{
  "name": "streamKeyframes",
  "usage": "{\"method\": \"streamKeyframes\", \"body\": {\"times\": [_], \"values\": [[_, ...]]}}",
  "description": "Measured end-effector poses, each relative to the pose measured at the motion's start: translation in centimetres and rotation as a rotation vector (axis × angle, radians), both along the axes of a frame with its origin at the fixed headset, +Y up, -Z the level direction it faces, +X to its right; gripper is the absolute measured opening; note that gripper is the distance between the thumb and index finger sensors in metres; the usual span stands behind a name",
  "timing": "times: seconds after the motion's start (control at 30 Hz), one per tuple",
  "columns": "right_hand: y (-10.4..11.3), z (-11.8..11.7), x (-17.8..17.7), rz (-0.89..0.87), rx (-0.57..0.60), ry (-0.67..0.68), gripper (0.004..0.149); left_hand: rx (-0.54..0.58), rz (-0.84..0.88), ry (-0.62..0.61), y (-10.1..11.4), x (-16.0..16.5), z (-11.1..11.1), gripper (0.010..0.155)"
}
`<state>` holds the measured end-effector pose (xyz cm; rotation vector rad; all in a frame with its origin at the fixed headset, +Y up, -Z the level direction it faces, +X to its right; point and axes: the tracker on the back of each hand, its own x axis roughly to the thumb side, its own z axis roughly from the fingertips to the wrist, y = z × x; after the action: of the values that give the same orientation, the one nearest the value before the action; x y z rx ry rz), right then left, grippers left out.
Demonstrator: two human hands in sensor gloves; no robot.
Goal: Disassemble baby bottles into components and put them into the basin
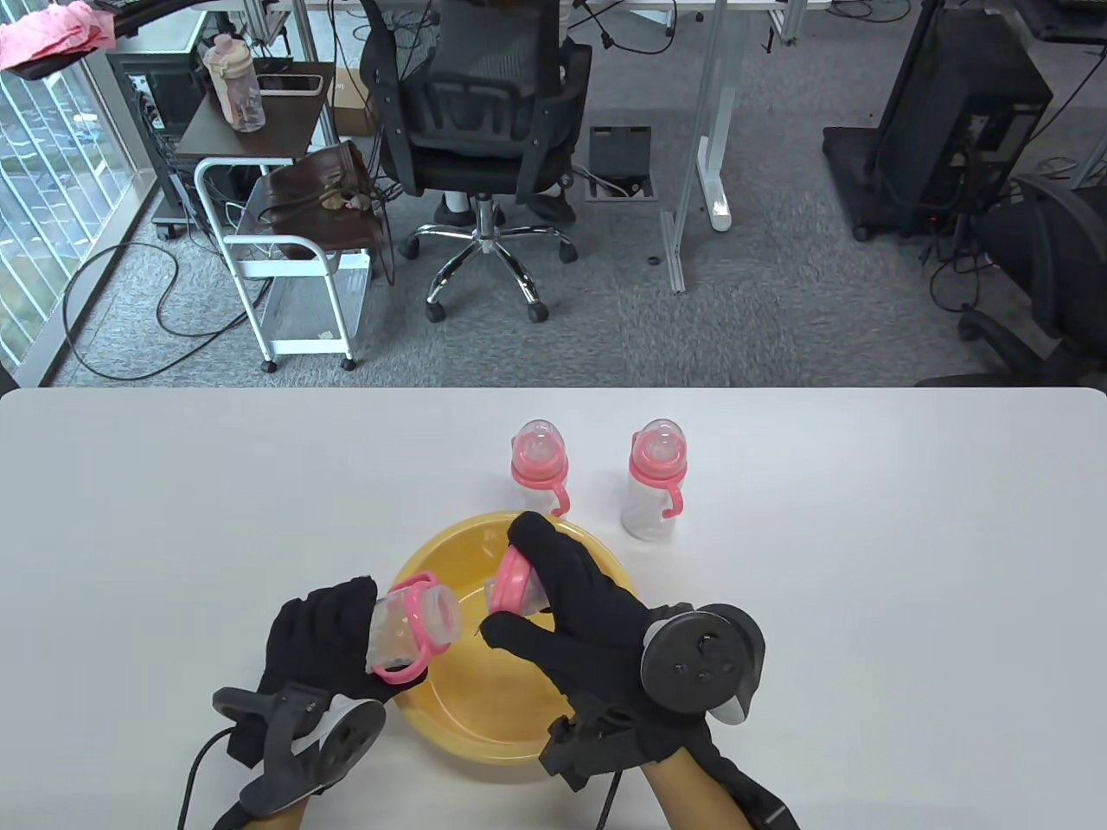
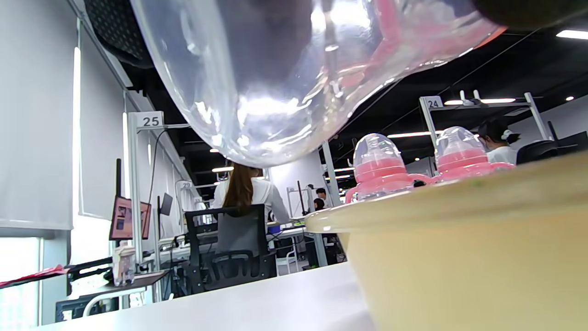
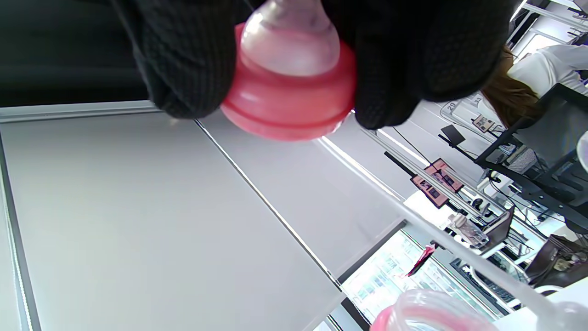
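My left hand (image 1: pixel 324 635) grips a clear bottle body (image 1: pixel 406 627) with a pink handle ring, tipped on its side with the open mouth toward the yellow basin (image 1: pixel 458 726). That bottle body (image 2: pixel 294 69) fills the top of the left wrist view. My right hand (image 1: pixel 553 596) pinches the pink screw collar with its teat (image 1: pixel 512 586) over the basin; in the right wrist view the collar (image 3: pixel 289 99) sits between gloved fingers (image 3: pixel 183 64). Two assembled bottles stand behind the basin, one on the left (image 1: pixel 540 467) and one on the right (image 1: pixel 655 480).
The basin's rim (image 2: pixel 436 202) rises close on the right of the left wrist view, with the two capped bottles (image 2: pixel 381 168) behind it. Beyond the table's far edge are an office chair (image 1: pixel 484 130) and a white cart (image 1: pixel 285 259).
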<state>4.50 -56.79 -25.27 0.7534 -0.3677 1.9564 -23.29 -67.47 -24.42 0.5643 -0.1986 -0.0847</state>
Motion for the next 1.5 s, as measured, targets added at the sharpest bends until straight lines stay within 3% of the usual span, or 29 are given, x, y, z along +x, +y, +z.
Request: {"method": "streamKeyframes", "body": {"times": [0.27,0.53,0.8,1.0,1.23,1.33,1.5], "values": [[-1.1,-0.7,-0.9,0.232,-0.102,-0.022,0.080,-0.001,0.068,0.074,-0.1,-2.0,-0.5,0.099],[-3.8,-2.0,-3.7,0.448,-0.263,-0.040,0.080,-0.011,0.080,0.098,-0.2,-2.5,-0.8,0.098],[-5.7,-5.1,-6.3,0.671,-0.421,-0.151,0.080,-0.030,0.125,0.139,-0.5,-3.2,-1.2,0.098],[-6.4,-7.4,-8.2,0.674,-0.404,-0.245,0.080,-0.016,0.143,0.165,-0.5,-3.4,-1.2,0.098],[-8.7,-7.4,-8.1,0.751,-0.514,-0.171,0.080,-0.024,0.150,0.170,-0.6,-3.4,-1.3,0.098],[-9.9,-7.2,-8.0,0.759,-0.614,-0.128,0.080,-0.025,0.154,0.170,-0.6,-3.4,-1.3,0.098],[-11.3,-7.1,-8.6,0.902,-0.670,-0.092,0.080,-0.023,0.155,0.169,-0.7,-3.4,-1.3,0.098]]}}
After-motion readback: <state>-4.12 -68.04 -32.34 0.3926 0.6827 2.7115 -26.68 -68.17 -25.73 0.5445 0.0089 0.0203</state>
